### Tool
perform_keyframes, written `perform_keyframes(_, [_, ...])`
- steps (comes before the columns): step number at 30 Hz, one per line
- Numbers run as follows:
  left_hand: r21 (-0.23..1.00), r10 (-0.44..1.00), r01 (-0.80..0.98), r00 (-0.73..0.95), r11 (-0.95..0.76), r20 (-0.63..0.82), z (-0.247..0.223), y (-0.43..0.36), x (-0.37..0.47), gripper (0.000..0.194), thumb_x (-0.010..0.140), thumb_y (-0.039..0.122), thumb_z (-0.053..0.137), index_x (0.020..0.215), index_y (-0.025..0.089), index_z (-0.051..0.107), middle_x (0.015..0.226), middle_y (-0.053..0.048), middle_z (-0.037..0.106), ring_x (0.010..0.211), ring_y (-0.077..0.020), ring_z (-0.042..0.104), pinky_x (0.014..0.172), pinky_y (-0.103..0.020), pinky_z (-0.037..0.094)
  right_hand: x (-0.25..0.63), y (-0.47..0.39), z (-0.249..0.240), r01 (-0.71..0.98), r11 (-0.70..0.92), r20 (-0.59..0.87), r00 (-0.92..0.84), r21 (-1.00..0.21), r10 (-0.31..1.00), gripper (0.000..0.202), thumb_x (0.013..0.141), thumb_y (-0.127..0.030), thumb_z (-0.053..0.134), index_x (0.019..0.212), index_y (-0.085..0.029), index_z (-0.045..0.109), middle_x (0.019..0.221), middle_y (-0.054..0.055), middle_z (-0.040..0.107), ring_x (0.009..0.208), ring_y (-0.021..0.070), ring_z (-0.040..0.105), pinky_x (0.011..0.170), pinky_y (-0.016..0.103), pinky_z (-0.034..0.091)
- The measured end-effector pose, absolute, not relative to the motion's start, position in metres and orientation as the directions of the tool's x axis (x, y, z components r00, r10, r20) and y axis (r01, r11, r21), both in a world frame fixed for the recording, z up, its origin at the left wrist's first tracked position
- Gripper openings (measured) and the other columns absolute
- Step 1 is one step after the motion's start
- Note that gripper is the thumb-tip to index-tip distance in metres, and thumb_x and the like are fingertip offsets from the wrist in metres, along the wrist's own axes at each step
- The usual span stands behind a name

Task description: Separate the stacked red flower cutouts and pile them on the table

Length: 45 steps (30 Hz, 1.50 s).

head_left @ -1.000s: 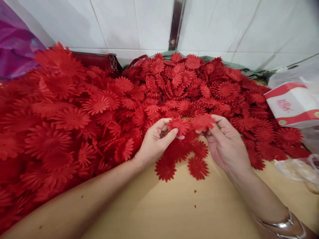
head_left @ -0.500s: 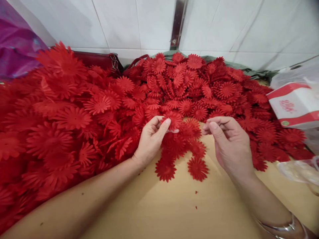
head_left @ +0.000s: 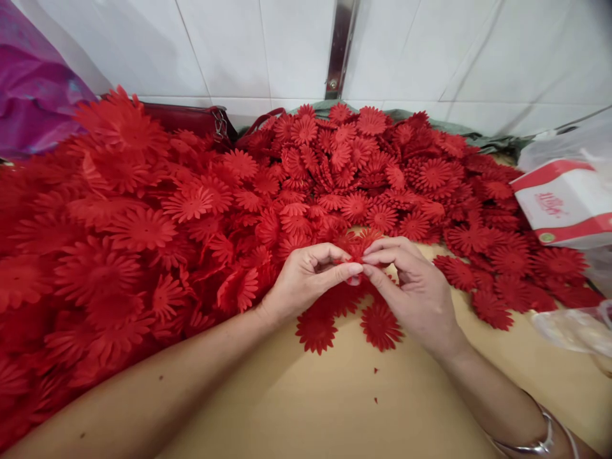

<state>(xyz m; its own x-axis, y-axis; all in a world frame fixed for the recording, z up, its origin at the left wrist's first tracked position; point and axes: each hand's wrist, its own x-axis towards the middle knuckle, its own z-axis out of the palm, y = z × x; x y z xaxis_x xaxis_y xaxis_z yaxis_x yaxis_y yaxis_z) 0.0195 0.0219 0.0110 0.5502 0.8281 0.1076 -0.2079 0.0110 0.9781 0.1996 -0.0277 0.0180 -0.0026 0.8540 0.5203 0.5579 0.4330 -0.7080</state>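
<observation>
Thumb and fingers of my left hand [head_left: 313,274] are pinched on a red fabric flower piece [head_left: 352,259], mostly covered by the fingers. My right hand [head_left: 411,280] meets it from the right, its thumb and fingertips closed at the edge of the same flower piece. Below the hands, loose red flower pieces [head_left: 381,325] lie on the tan tabletop [head_left: 306,401]. Another flower piece [head_left: 316,331] rests just left of them. The exact grip between the fingertips is hidden.
A large heap of red flower pieces [head_left: 143,229] covers the left and back. A dark red bag [head_left: 186,124] sits behind it against the tiled wall [head_left: 229,44]. At right stands a white and red box [head_left: 559,201] in clear plastic. Tiny red scraps [head_left: 375,370] lie near the front.
My right hand has moved left to meet my left hand, its fingertips now at the flower piece. My left hand has shifted slightly right and down.
</observation>
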Motion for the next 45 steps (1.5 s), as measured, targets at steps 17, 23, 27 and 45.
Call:
perform_keyframes(17, [0.972,0.906,-0.235,0.409,-0.008,0.106,0.014,0.026,0.019,0.025,0.089,0.039,0.07,0.081,0.018,0.061,0.076,0.0,0.074,0.079,-0.0161,0.075,0.082,-0.027,0.054,0.223,-0.007,0.001,0.037,0.293,0.285,0.374,-0.956,0.883,0.011,0.088,-0.03,0.072,0.086,-0.026,0.061,0.082,-0.003,0.065,0.079,0.0138,0.064,0.084,0.031,0.054])
perform_keyframes(23, [0.906,0.927,-0.401,0.374,0.138,0.025,0.01,0.031,0.019,0.025,0.082,0.035,0.077,0.091,0.019,0.06,0.082,0.002,0.071,0.082,-0.0166,0.076,0.088,-0.028,0.054,0.216,-0.008,0.007,-0.26,0.159,0.091,0.253,-0.952,0.963,0.008,0.089,-0.026,0.064,0.097,-0.025,0.066,0.096,0.002,0.077,0.082,0.0164,0.072,0.085,0.036,0.058])
perform_keyframes(27, [0.876,0.93,-0.45,0.369,0.174,0.004,0.009,0.034,0.019,0.022,0.083,0.033,0.075,0.089,0.019,0.06,0.08,0.004,0.066,0.079,-0.0155,0.076,0.092,-0.03,0.054,0.218,-0.009,0.01,-0.343,0.071,0.012,0.172,-0.937,0.985,0.026,0.097,-0.044,0.05,0.09,-0.025,0.066,0.099,0.005,0.079,0.088,0.0214,0.075,0.086,0.042,0.059])
perform_keyframes(45, [0.917,0.913,-0.38,0.404,0.118,0.05,0.009,0.032,0.019,0.017,0.088,0.03,0.069,0.094,0.017,0.06,0.085,0.0,0.071,0.079,-0.0146,0.073,0.087,-0.028,0.052,0.211,-0.023,0.017,0.585,0.377,0.431,-0.051,-0.718,0.901,0.023,0.089,-0.038,0.071,0.109,-0.027,0.07,0.121,0.007,0.066,0.118,0.0236,0.06,0.105,0.043,0.045])
